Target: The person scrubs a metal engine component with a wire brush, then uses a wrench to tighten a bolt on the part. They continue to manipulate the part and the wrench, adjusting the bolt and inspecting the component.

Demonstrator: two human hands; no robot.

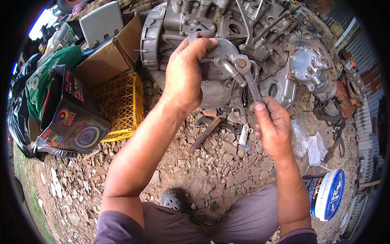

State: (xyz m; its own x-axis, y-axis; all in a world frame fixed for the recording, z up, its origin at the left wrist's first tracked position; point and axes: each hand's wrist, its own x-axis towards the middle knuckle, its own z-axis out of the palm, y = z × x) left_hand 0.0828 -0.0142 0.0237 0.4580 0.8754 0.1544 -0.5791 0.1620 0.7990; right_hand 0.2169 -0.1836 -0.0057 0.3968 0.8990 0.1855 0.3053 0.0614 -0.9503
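Observation:
A large grey metal engine (227,28) lies on the ground in front of me. My right hand (274,126) is closed round the shank of a wrench (254,87). The wrench's upper end fits over a rusty bolt head (241,64) at the end of a metal pipe (228,68). My left hand (186,71) is against the engine, left of a round metal cover (221,51). Its thumb and fingers curl together at the top, and what they grip is hidden behind the hand.
On the left stand a black printed box (75,114), a yellow plastic crate (132,101) and a cardboard box (109,57). A white tube (244,134) and a wooden stick (206,134) lie on rubble. A round metal pump-like part (306,65) and a blue-lidded bucket (325,195) are at right.

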